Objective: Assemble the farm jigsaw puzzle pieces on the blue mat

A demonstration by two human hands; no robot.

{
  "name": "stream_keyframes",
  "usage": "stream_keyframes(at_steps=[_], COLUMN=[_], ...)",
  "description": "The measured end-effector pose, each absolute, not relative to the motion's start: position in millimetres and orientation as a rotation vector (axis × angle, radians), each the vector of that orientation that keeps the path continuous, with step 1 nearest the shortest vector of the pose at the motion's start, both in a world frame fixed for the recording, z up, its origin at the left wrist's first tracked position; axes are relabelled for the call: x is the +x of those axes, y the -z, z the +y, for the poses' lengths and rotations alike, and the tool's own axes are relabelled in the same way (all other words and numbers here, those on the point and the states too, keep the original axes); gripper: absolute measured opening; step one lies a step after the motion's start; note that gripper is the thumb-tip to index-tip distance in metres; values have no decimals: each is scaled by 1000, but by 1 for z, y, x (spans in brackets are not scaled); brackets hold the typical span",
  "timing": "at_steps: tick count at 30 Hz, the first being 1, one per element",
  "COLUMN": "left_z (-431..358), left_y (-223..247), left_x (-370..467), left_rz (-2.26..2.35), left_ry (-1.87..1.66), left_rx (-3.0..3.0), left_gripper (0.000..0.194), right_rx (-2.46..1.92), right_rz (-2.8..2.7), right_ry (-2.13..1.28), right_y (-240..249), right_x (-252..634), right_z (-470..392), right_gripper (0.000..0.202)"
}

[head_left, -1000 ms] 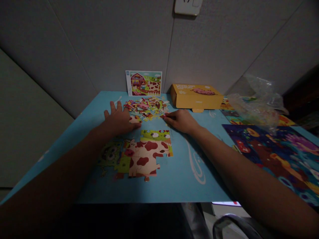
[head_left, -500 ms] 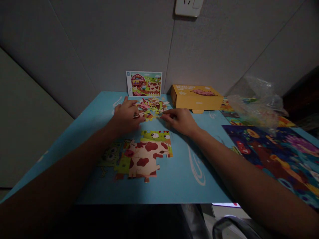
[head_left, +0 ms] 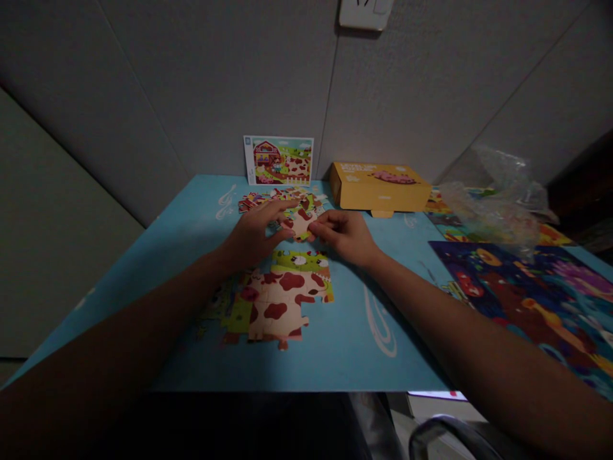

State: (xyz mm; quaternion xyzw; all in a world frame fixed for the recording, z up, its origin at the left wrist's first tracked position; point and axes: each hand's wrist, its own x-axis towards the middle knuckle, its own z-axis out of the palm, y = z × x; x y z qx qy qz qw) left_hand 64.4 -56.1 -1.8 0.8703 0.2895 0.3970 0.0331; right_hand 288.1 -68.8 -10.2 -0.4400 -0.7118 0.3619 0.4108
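Note:
A partly joined jigsaw puzzle of a brown-spotted cow lies on the blue table in front of me, its outline uneven. Behind it spreads a heap of loose puzzle pieces. Over the left side of this heap is my left hand, open, with thumb and fingers apart and no piece visible between them. My right hand is closed at the heap's near right edge, thumb and forefinger pinching a whitish puzzle piece with brown patches. My left hand hides part of the heap.
A farm picture card leans on the wall. Right of it sits a yellow puzzle box. Crumpled clear plastic and a dark, colourful finished puzzle are at the right. The blue table's front edge is near me.
My left hand has shifted right and nearer me, its fingers spreading. A whitish, brown-patched piece now shows at my right fingertips. The cow section stays as it was.

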Motion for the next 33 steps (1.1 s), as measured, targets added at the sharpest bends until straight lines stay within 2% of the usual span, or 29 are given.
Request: stream_keyframes(at_steps=[4, 15, 21, 26, 33], left_z=[-51, -50, -55, -64, -71], left_y=[1, 2, -1, -5, -12], left_x=[62, 61, 62, 63, 65], left_rz=[852, 728, 676, 575, 504], left_ry=[-1275, -1202, -1150, -987, -844], left_rx=[2739, 2733, 2626, 2597, 2568], left_gripper=[27, 35, 30, 25, 27], right_rx=[-1185, -1055, -1037, -1049, -1079], right_rz=[-1843, -1993, -1909, -1711, -1879], right_ry=[-1013, -1014, -1081, -987, -1299], right_y=[5, 0, -3, -2, -15], right_x=[287, 293, 292, 289, 295], right_z=[-75, -77, -77, -74, -79], right_gripper=[39, 48, 48, 47, 43])
